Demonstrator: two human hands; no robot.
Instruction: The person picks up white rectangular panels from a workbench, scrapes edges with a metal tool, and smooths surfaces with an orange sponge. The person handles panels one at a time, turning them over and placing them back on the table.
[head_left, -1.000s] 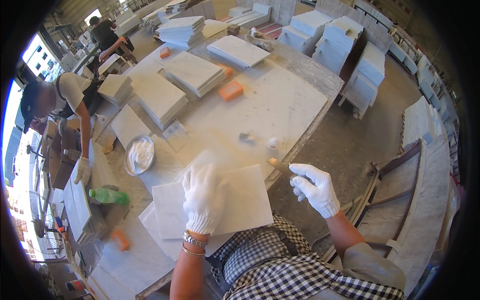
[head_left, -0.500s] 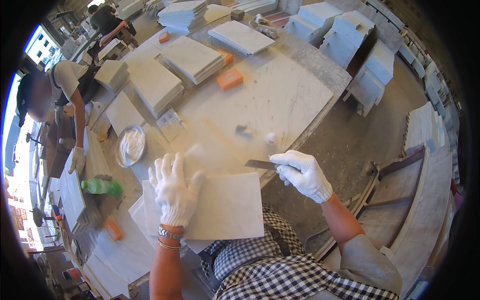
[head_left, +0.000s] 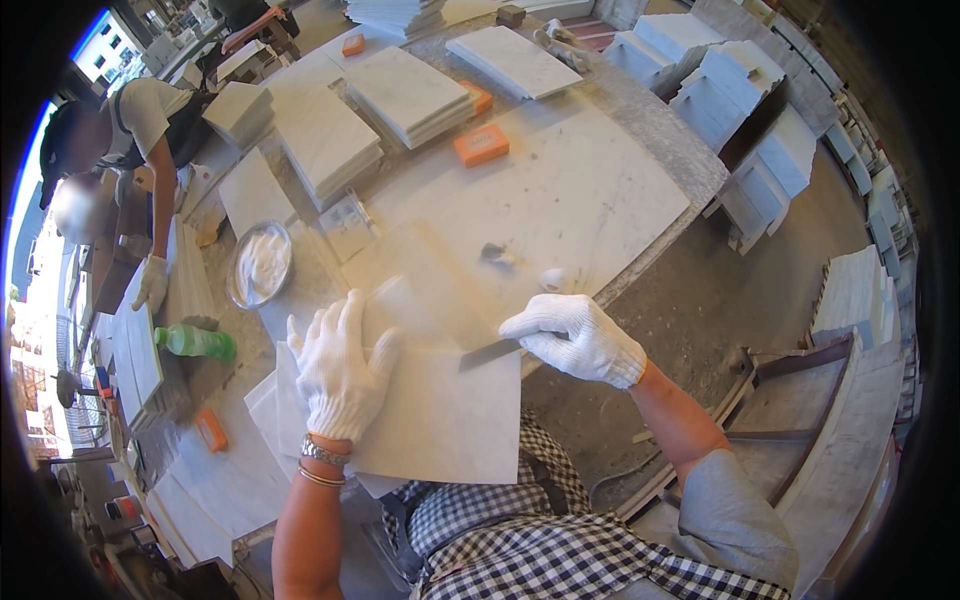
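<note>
Nearest us, checked cloth (head_left: 550, 545) filled the space behind the slab, and there lay our left hand (head_left: 345, 370), fingers spread wide, palm down! Under it sat the pale marble slab (head_left: 450, 410), reaching out to the hand's right, with a lower slab (head_left: 262, 410) peeking out on its left.

Now the right hand (head_left: 575, 338), pinched narrow on a thin dark blade (head_left: 490, 353) that slanted down over the slab's far right corner! Touching or just above, we could not tell. Good work here, we judged, wanted the blade low and nearly flat, the stroke light and even along the edge, the left hand bearing down firmly with its fingertips well out of the path.

Left of the left hand lay a green bottle (head_left: 198, 341); beyond its fingertips, to the left, a dish of white paste or powder (head_left: 262, 265). Just past the right hand, a small white object (head_left: 552, 279), then a dark scrap (head_left: 495, 254). Farther ahead, an orange block (head_left: 482, 146) and stacked slabs (head_left: 330, 140)! Well off to the left, a co-worker's gloved hand (head_left: 152, 284) rested at more slabs.
</note>
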